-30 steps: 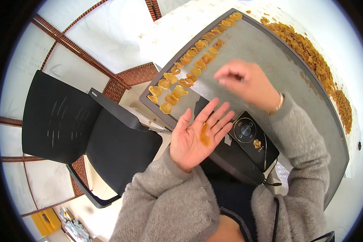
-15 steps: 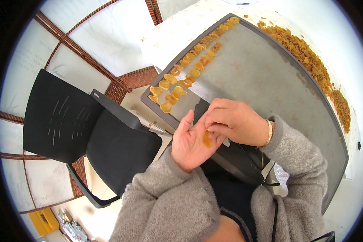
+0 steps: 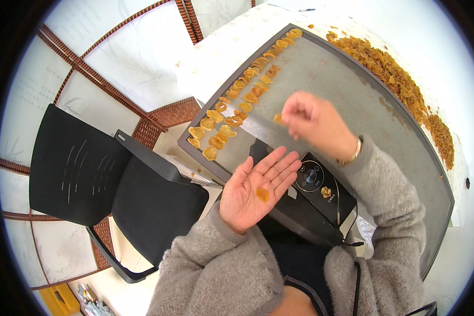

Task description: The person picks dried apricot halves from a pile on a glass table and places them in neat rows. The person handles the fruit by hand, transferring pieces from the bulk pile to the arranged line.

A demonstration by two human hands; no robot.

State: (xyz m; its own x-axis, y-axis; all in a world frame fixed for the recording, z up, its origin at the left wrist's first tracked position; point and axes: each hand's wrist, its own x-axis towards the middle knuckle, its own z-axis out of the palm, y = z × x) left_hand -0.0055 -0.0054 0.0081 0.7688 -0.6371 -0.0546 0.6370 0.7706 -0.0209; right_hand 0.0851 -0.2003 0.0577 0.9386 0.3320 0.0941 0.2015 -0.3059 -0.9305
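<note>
My left hand (image 3: 247,204) lies palm up with its fingers stretched out. On that palm rests a thin amber dried slice (image 3: 262,195), apparently dried fruit. My right hand (image 3: 324,126), slightly blurred, is raised above the near part of a dark-rimmed panel (image 3: 342,100) with a smooth greyish surface. Its thumb and fingers pinch another dried slice (image 3: 277,119). Similar slices (image 3: 207,124) form two rows along the panel's left side, to the left of both hands.
A long heap of dried slices (image 3: 384,68) lies beyond the panel on a pale patterned cloth (image 3: 229,38). Near my hands is a black control unit (image 3: 329,208) with a round dial and cable. A black chair (image 3: 158,203) stands left, before a folding screen (image 3: 137,47).
My right hand has lifted off the left palm and moved up and away over the panel, carrying a slice. The left hand's fingers are now in full view, and one slice stays on its palm.
</note>
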